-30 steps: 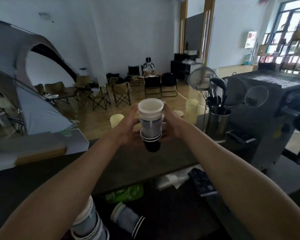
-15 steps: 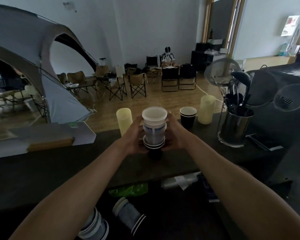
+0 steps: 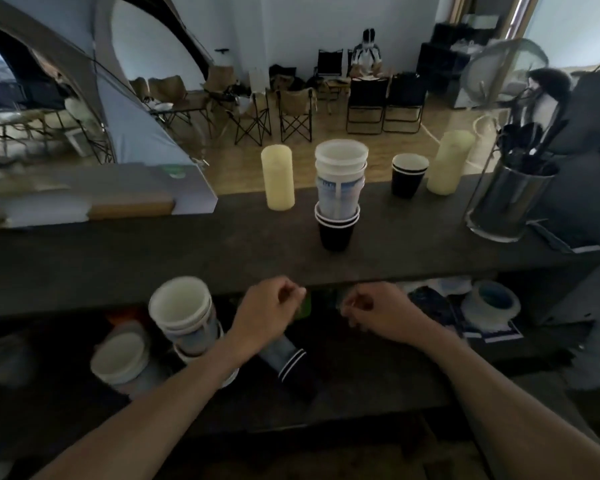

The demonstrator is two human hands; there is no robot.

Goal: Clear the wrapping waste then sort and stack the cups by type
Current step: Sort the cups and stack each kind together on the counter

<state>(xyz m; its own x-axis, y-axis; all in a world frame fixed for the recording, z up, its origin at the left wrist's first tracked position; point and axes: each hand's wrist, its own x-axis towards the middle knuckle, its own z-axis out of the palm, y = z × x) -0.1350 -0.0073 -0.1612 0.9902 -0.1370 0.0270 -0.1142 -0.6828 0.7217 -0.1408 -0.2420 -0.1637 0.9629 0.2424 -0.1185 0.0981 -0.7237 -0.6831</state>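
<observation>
A mixed stack of cups [image 3: 338, 192] stands upright on the dark counter [image 3: 153, 251]: white and blue cups sit inside black cups with white rims. A separate black cup [image 3: 407, 176] stands to its right. On the lower shelf at the left is a white cup stack [image 3: 182, 311], with more white cups [image 3: 120, 356] beside it. A grey cup with a striped rim [image 3: 284, 356] lies on its side there. My left hand [image 3: 267, 315] and my right hand [image 3: 378, 315] hang below the counter edge, fingers loosely curled, holding nothing.
Two pale yellow cylinders [image 3: 278, 176] [image 3: 449, 162] flank the cups on the counter. A metal utensil holder [image 3: 510, 202] stands at the right. A roll of tape [image 3: 496, 301], papers and a green wrapper [image 3: 305, 304] lie on the lower shelf. Chairs and a tent fill the room beyond.
Both hands let go of the mixed cup stack, which now stands on the counter. They drew back toward me and down below the counter edge. The view tilted downward.
</observation>
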